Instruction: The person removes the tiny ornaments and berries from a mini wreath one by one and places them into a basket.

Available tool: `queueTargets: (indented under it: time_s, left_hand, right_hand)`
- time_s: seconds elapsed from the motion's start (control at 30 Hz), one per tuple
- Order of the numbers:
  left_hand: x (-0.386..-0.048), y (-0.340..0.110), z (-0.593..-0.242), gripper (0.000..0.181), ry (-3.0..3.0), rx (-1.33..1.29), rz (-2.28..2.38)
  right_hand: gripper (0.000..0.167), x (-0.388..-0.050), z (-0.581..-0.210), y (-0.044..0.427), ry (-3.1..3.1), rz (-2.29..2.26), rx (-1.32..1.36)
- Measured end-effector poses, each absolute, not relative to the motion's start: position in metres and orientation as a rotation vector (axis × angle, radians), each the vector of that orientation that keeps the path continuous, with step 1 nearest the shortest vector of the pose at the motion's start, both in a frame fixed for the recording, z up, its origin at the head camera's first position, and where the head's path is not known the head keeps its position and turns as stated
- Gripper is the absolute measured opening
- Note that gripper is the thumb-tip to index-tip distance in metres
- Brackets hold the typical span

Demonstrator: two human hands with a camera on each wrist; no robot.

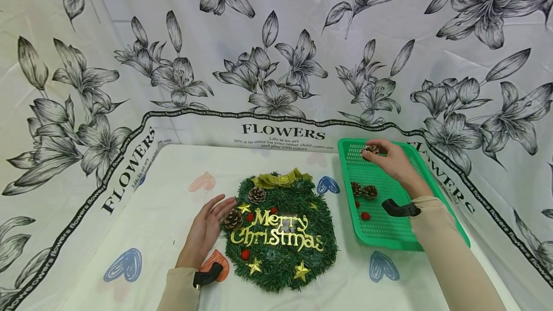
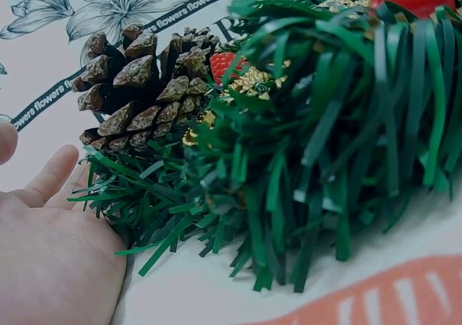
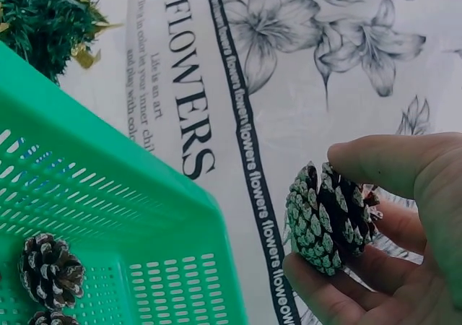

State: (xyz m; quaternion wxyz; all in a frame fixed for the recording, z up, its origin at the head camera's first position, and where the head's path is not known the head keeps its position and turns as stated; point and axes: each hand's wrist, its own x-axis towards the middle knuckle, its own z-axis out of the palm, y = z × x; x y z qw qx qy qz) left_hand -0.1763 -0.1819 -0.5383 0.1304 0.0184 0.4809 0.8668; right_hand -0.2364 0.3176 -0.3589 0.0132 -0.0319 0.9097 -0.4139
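Note:
A green tinsel wreath (image 1: 281, 268) lies on the cloth, with gold "Merry Christmas" lettering (image 1: 276, 228), a gold bow, stars, red berries and two pine cones on it. My left hand (image 1: 207, 227) rests against its left edge, fingers extended beside a pine cone (image 2: 144, 87). Over the back of the green basket (image 1: 360, 234), my right hand (image 1: 395, 164) pinches another pine cone (image 3: 328, 217) between thumb and fingers. Down in the basket lie two more pine cones, one (image 1: 369, 192) beside the other, and two red berries, one (image 1: 366, 216) nearer the front.
White cloth with heart prints (image 1: 123, 265) covers the table. Behind and at both sides hangs a flower-printed curtain (image 1: 276, 80). The basket stands to the right of the wreath, its raised rim (image 3: 144, 159) between them.

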Motion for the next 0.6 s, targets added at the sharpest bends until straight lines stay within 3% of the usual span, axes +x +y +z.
queueTargets:
  time_s: [0.6]
  left_hand:
    - [-0.1771, -0.1817, -0.5378, 0.063, 1.404, 0.03, 2.507]
  right_hand:
    - [0.064, -0.2448, -0.3684, 0.3251, 2.817, -1.262, -0.038]
